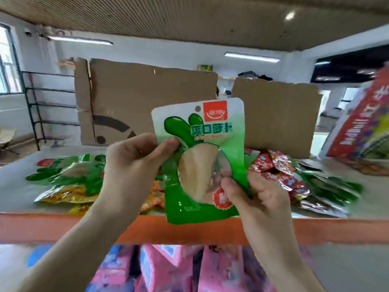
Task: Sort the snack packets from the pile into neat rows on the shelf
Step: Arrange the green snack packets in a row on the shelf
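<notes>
A green and white radish snack packet (197,131) with a clear window stands upright in the air above the shelf's front edge. My left hand (134,163) pinches its left side between thumb and fingers. My right hand (256,197) pinches its lower right edge. Behind it, on the white shelf top (12,182), lie green packets (69,171) and yellow-orange packets (67,196) at the left. A mixed pile of red foil packets (280,165) and green packets (328,186) lies at the right.
An orange beam (42,227) fronts the shelf. Pink packages (160,270) fill the level below. Cardboard sheets (147,102) stand at the shelf's back. A red printed box (362,123) leans at the far right. A black metal rack (42,106) stands at the left.
</notes>
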A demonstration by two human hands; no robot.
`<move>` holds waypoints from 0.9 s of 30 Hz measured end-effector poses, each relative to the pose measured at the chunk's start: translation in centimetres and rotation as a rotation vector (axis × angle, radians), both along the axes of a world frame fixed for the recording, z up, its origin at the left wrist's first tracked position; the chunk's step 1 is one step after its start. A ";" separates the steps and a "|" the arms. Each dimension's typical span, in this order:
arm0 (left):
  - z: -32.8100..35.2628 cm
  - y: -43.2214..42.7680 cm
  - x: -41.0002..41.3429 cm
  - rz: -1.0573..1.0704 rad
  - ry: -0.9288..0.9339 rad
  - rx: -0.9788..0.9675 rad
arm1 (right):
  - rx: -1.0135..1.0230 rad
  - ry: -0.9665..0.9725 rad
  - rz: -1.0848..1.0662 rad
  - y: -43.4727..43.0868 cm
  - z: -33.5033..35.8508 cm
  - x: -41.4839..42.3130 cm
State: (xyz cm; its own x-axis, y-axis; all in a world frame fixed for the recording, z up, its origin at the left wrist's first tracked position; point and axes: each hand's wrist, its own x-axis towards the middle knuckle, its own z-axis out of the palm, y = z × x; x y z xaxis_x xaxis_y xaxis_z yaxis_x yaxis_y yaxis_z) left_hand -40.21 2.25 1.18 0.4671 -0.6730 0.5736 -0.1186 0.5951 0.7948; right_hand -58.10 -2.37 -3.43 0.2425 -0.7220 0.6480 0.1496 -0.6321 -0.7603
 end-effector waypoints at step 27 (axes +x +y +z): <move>-1.5 -4.6 -34.1 -0.394 -0.216 0.111 | 0.195 -0.092 -0.449 2.6 -3.1 -33.4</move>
